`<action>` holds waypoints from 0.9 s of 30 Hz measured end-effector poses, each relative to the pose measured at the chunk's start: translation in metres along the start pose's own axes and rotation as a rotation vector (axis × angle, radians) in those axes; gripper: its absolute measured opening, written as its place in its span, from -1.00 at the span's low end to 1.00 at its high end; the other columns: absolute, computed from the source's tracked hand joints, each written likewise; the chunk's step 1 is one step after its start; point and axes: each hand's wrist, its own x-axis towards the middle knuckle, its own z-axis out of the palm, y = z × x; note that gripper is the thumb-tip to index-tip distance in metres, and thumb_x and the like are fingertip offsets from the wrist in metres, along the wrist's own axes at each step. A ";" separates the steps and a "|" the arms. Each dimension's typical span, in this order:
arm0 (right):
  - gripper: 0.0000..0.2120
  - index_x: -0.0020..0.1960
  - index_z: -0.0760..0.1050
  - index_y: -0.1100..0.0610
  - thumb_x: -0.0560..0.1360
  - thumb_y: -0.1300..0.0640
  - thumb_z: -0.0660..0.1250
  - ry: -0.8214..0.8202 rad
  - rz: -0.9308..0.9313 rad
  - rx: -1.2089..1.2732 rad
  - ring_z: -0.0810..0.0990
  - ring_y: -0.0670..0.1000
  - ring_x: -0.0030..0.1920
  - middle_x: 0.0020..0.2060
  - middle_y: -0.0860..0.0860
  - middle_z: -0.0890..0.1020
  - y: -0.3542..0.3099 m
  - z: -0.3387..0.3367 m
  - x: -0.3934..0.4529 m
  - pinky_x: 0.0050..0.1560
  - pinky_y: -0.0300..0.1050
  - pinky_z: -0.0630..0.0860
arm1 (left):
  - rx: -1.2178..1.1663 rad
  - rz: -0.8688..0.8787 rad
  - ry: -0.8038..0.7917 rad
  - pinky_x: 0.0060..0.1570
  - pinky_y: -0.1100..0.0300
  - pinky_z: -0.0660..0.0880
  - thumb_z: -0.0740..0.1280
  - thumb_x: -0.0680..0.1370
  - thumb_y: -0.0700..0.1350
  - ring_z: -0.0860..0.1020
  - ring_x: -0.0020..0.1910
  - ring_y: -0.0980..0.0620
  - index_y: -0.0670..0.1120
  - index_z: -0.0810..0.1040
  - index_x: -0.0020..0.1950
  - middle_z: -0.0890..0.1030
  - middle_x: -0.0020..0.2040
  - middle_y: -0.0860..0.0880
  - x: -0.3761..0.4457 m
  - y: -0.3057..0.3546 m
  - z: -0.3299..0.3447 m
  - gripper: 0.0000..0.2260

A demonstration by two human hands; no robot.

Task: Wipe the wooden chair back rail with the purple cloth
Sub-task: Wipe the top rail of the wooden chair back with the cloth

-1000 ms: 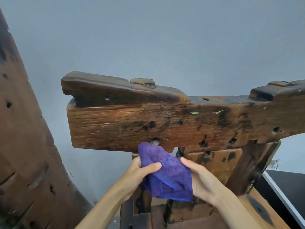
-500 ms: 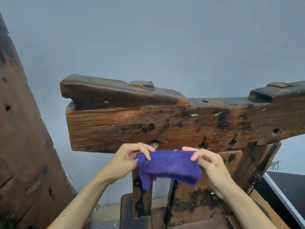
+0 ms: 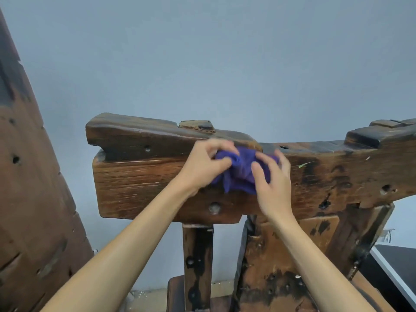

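Note:
The wooden chair back rail (image 3: pixel 139 183) is a thick, dark, weathered beam running across the middle of the view. The purple cloth (image 3: pixel 242 174) is bunched up against the rail's front face, just below its top edge. My left hand (image 3: pixel 206 164) grips the cloth's left part with curled fingers. My right hand (image 3: pixel 273 181) presses on its right part, fingers spread over the fabric. Much of the cloth is hidden under both hands.
Wooden posts (image 3: pixel 197 264) and a back panel (image 3: pixel 283 264) support the rail from below. Another large dark wooden piece (image 3: pixel 29 199) stands close at the left. A grey wall (image 3: pixel 202 64) is behind. A black surface with a white edge (image 3: pixel 396 273) sits at the lower right.
Both hands have lifted the cloth from below the rail up onto the rail's front face. The cloth, held stretched flat half a second ago, is now bunched against the wood.

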 end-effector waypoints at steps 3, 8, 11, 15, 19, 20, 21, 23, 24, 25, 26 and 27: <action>-0.52 0.51 0.46 0.02 0.66 -0.08 0.09 0.106 -0.129 -0.262 -0.09 0.16 0.68 0.68 0.18 0.00 -0.034 0.037 0.040 0.63 0.06 -0.05 | -0.020 -0.040 0.048 -0.07 0.38 0.52 0.25 0.44 -0.51 0.63 -0.14 0.22 -0.13 0.66 -0.09 0.71 -0.18 0.15 0.032 0.022 -0.012 -0.67; -0.53 0.62 0.28 -0.12 0.73 -0.06 -0.03 0.324 -0.193 -0.388 0.04 0.20 0.68 0.68 0.10 0.12 -0.023 0.125 0.037 0.63 0.21 -0.15 | 0.717 0.096 0.080 0.20 0.17 0.46 0.27 0.45 -0.17 0.55 0.15 0.07 0.00 0.72 -0.09 0.70 -0.02 0.05 0.037 0.022 -0.078 -0.76; -0.51 0.64 0.10 -0.26 0.72 -0.14 -0.07 0.153 -0.393 -0.465 0.02 0.21 0.67 0.70 0.02 -0.02 0.036 0.165 -0.032 0.61 0.23 -0.07 | 1.118 0.166 0.269 0.24 -0.04 0.41 0.19 0.49 0.04 0.36 0.34 -0.12 0.00 0.72 -0.04 0.67 0.10 0.00 0.047 0.018 -0.133 -0.68; -0.56 0.51 0.28 -0.28 0.70 -0.21 -0.14 -0.033 -0.317 -0.531 0.25 0.25 0.51 0.65 -0.03 0.01 0.108 0.169 -0.092 0.39 0.37 0.32 | 1.399 -0.498 0.046 0.21 -0.08 0.43 0.05 0.57 0.26 0.47 0.28 -0.21 0.02 0.63 0.17 0.60 0.29 -0.15 0.060 0.008 -0.187 -0.51; -0.54 0.58 0.23 -0.18 0.69 -0.10 0.03 0.194 -0.415 -0.535 0.19 0.23 0.58 0.63 0.08 0.16 0.073 0.147 -0.031 0.55 0.24 0.02 | 1.402 -0.640 -0.126 0.25 -0.12 0.37 -0.11 0.36 0.50 0.49 0.28 -0.20 0.06 0.51 0.17 0.56 0.32 -0.13 0.068 -0.001 -0.188 -0.28; -0.53 0.61 0.19 -0.19 0.71 -0.10 0.00 0.276 -0.432 -0.511 0.14 0.21 0.63 0.64 0.09 0.17 0.056 0.140 -0.005 0.59 0.21 -0.06 | 1.415 -0.635 -0.122 0.25 -0.15 0.34 -0.12 0.34 0.51 0.47 0.28 -0.20 0.07 0.48 0.14 0.55 0.31 -0.14 0.070 -0.002 -0.188 -0.29; -0.54 0.62 0.17 -0.20 0.73 -0.10 -0.03 0.350 -0.441 -0.489 0.09 0.18 0.66 0.65 0.11 0.17 0.040 0.133 0.020 0.62 0.19 -0.11 | 1.424 -0.639 -0.112 0.24 -0.16 0.33 -0.12 0.34 0.52 0.46 0.28 -0.21 0.07 0.46 0.15 0.54 0.31 -0.15 0.072 -0.002 -0.189 -0.28; -0.54 0.63 0.19 -0.22 0.74 -0.11 -0.03 0.455 -0.426 -0.438 0.05 0.17 0.68 0.66 0.14 0.18 0.019 0.127 0.055 0.62 0.18 -0.11 | 1.420 -0.651 -0.104 0.23 -0.16 0.31 -0.12 0.34 0.53 0.45 0.31 -0.21 0.05 0.47 0.26 0.52 0.34 -0.15 0.071 -0.007 -0.193 -0.21; -0.55 0.63 0.20 -0.22 0.74 -0.11 -0.01 0.491 -0.413 -0.425 0.05 0.18 0.68 0.66 0.15 0.18 0.019 0.130 0.059 0.62 0.19 -0.09 | 1.418 -0.650 -0.097 0.23 -0.17 0.30 -0.12 0.34 0.53 0.45 0.32 -0.22 0.05 0.47 0.29 0.51 0.36 -0.15 0.072 -0.009 -0.194 -0.19; -0.55 0.63 0.20 -0.22 0.74 -0.10 0.01 0.505 -0.398 -0.412 0.04 0.20 0.68 0.66 0.15 0.16 0.024 0.137 0.052 0.62 0.20 -0.09 | 1.417 -0.650 -0.088 0.23 -0.17 0.29 -0.12 0.33 0.53 0.44 0.32 -0.22 0.04 0.46 0.32 0.51 0.37 -0.15 0.072 -0.010 -0.194 -0.18; -0.55 0.63 0.20 -0.23 0.74 -0.10 0.02 0.485 -0.370 -0.400 0.01 0.23 0.68 0.67 0.15 0.12 0.033 0.146 0.033 0.62 0.22 -0.07 | 1.419 -0.657 -0.080 0.22 -0.17 0.28 -0.12 0.34 0.52 0.44 0.33 -0.22 0.04 0.46 0.33 0.51 0.37 -0.14 0.071 -0.010 -0.193 -0.18; -0.55 0.63 0.18 -0.24 0.74 -0.09 0.01 0.439 -0.343 -0.409 -0.03 0.24 0.68 0.69 0.14 0.04 0.046 0.157 0.007 0.61 0.26 -0.04 | 1.420 -0.660 -0.079 0.21 -0.18 0.28 -0.11 0.35 0.51 0.44 0.33 -0.22 0.04 0.46 0.34 0.50 0.38 -0.14 0.070 -0.008 -0.192 -0.18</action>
